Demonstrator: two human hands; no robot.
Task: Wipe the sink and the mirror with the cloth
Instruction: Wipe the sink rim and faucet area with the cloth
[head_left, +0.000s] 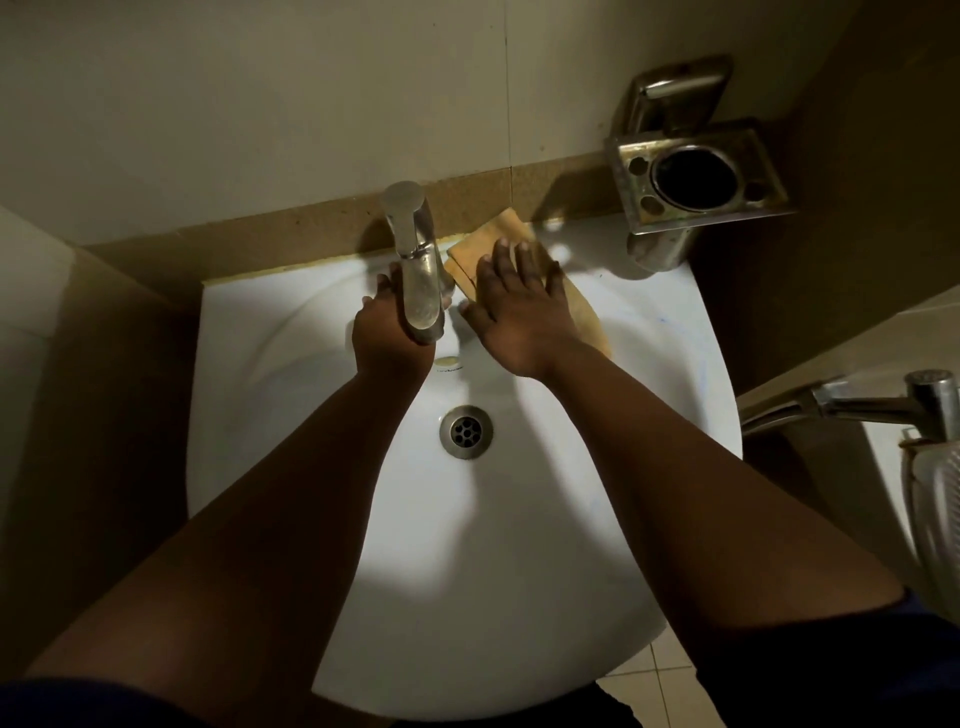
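At the upper centre of the frame, the right hand (511, 312) lies open and flat, pressing the yellow cloth (480, 249) onto the back ledge of the white sink (519, 571), while the left hand (387, 338) curls around the faucet (418, 265) just beside it.

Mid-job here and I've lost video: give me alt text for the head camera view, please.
Seen from above, the right hand presses a tan cloth flat on the back rim of a white sink, just right of the chrome faucet. The left hand reaches around the faucet's base. A metal toothbrush holder hangs on the wall at upper right.
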